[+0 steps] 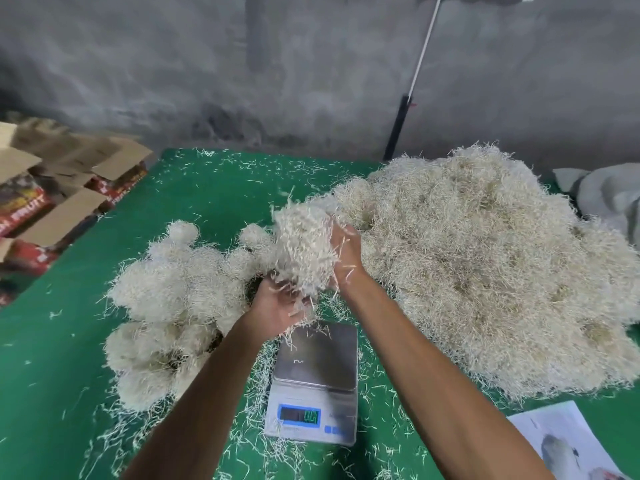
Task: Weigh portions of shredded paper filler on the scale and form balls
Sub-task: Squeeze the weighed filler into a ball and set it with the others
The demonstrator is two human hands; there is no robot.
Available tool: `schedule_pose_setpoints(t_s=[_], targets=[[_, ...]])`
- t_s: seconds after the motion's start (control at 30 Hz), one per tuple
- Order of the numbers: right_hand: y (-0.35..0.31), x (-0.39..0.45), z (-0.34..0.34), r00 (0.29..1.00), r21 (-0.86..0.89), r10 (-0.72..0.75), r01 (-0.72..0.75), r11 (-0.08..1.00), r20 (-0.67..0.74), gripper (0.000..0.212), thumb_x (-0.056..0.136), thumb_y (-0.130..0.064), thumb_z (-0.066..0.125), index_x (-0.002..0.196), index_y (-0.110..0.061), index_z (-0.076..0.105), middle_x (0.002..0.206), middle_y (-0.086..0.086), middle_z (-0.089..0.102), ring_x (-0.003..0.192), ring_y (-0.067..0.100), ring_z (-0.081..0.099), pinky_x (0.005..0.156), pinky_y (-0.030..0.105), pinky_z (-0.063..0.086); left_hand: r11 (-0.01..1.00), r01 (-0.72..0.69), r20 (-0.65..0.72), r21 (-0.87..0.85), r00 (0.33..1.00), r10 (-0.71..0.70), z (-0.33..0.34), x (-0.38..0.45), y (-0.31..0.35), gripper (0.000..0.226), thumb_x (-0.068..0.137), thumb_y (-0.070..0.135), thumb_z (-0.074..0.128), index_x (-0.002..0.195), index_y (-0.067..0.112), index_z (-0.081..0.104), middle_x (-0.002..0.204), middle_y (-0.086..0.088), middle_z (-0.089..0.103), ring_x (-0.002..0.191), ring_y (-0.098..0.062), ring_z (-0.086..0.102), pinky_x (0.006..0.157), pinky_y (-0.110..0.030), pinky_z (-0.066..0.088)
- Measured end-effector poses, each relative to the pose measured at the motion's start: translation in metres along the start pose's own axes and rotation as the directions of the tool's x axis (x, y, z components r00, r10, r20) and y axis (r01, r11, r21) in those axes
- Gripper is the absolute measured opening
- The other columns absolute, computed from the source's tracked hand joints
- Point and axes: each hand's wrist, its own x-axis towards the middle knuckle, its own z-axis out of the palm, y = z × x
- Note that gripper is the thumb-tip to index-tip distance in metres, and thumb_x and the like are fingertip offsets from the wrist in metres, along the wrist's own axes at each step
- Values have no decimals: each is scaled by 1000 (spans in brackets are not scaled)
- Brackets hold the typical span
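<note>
**Operator:** Head view only on my feed. Scale sits on the green table, and I'll place everything from it. Its steel platter carries a few stray strands; the lit display is too blurred for me to read.

**Observer:** Where's the portion?

**Operator:** Clump of shredded paper is up in the air, just beyond the scale's far edge, between both hands. I see the left hand under the clump's near side, palm up, fingers curled loosely into the strands. The right hand presses against the clump's right side, fingers wrapped into it. Both are closed on the clump, neither spread flat.

**Observer:** And the finished ones?

**Operator:** Left of the scale, and stretching beyond it, I count a cluster of paper balls, touching one another. Right of the scale and beyond lies the big loose pile, its near edge just beside the platter. Loose strands ring the scale's base.

**Observer:** Anything else?

**Operator:** Near right of the scale, a printed sheet. Far left, off the table's edge, open cardboard boxes. Beyond the pile, a pole leans on the grey wall.
</note>
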Motion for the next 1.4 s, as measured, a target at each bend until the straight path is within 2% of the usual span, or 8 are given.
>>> schedule_pose_setpoints(t_s=[0.23,0.4,0.47,0.67,0.83,0.97,1.13,1.4], targets=[[-35,18,-4,986,-45,-164,163,986,-16,19,98,-21,72,92,-15,55,54,-12,59,50,-1,56,56,19,48,947,-152,134,284,984,118,-13,15,-17,47,102,52,45,122,14,65,130,-12,66,123,-33,58,105,-49,42],[-3,17,-24,983,-299,-185,176,938,-3,79,99,-33,70,159,-5,29,122,24,65,91,22,70,79,24,58,960,-137,171,245,981,96,-16,16,-33,30,101,40,45,96,16,62,76,-1,60,62,-13,44,80,-38,46],[18,16,-38,984,-411,-171,174,895,45,84,97,-42,69,162,-10,26,117,16,63,68,5,51,58,14,48,968,-114,138,225,987,84,-25,22,-42,18,102,19,45,100,11,60,82,-3,57,67,-14,49,100,-50,48],[81,13,-88,973,-854,108,123,506,204,82,97,-69,50,153,-9,45,155,18,48,138,34,52,118,52,39,947,-29,-142,321,987,78,-48,29,-60,46,106,25,39,146,1,40,121,-6,56,94,-19,58,77,-40,57],[107,22,-123,988,-937,70,109,331,140,35,112,-29,42,109,-1,62,99,15,67,86,27,67,90,49,60,733,-113,-208,671,920,333,-52,39,-64,69,100,58,45,136,0,50,135,-27,55,122,-46,56,103,-59,46],[116,17,-131,994,-935,12,101,340,112,38,108,-27,54,139,-6,53,122,13,67,86,20,70,68,16,53,541,-250,6,803,911,412,-50,41,-78,73,84,61,69,144,29,44,148,-4,47,126,-25,52,101,-43,43],[135,11,-138,972,-864,157,73,498,172,47,102,-18,63,146,-7,48,128,13,64,76,11,67,59,16,54,501,-231,-15,834,898,439,-57,54,-99,61,90,33,73,144,17,49,137,-7,59,75,4,49,54,1,36],[131,9,-161,983,-915,-166,137,379,78,33,106,-30,57,135,-14,59,114,-1,70,86,24,74,64,29,61,515,-219,-107,829,841,530,-93,43,-98,67,91,55,64,143,16,46,120,-18,66,104,-36,67,85,-39,56]])
